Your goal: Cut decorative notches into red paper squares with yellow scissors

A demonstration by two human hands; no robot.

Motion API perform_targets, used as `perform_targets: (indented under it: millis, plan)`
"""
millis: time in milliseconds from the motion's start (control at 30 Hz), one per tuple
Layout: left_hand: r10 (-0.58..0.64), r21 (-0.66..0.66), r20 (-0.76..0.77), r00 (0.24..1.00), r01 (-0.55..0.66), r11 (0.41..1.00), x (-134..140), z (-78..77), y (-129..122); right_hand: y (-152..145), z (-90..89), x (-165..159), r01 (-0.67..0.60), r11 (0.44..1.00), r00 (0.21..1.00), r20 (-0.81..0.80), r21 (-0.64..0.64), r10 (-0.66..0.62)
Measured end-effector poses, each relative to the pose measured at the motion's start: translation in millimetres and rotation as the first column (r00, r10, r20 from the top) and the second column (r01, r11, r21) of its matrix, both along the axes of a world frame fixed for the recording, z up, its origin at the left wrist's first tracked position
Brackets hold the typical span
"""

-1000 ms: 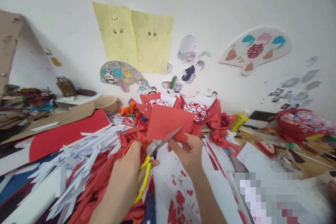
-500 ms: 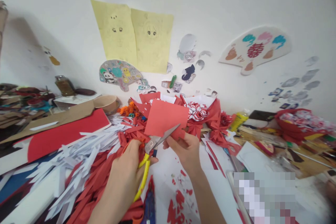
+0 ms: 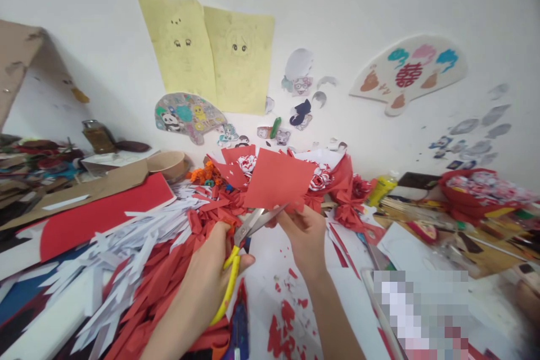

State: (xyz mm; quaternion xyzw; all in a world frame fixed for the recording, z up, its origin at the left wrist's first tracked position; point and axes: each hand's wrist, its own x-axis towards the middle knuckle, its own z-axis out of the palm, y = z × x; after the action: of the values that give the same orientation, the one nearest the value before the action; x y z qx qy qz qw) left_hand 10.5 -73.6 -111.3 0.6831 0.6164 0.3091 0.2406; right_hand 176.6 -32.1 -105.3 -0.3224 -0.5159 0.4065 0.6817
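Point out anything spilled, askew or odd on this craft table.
Red and white paper strips are heaped loosely left of the left hand with the scissors. Small red scraps litter the white sheet below the right hand, which holds the red paper.

Scissors left of the paper sheet — paper flowers behind.

two bare hands, bare forearms, no sleeves
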Motion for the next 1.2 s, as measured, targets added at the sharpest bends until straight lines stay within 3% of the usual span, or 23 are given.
perform_targets:
  millis: [133,300,1200]
  plan:
    - [0.011,-0.018,0.052,0.999,-0.01,1.0,9,8.3,1,-1,2.7,-1,-0.001,1.0,1.0,0.026,-0.003,0.001]
    - [0.026,-0.02,0.087,0.996,-0.024,1.0,12,7.7,2,-3,3.1,-2,-0.027,0.999,1.0,-0.013,-0.019,0.027]
    - [0.06,-0.007,0.002,0.998,-0.06,0.998,13,2.7,6,-4,1.6,-13,-0.049,0.997,0.997,-0.07,-0.06,0.044]
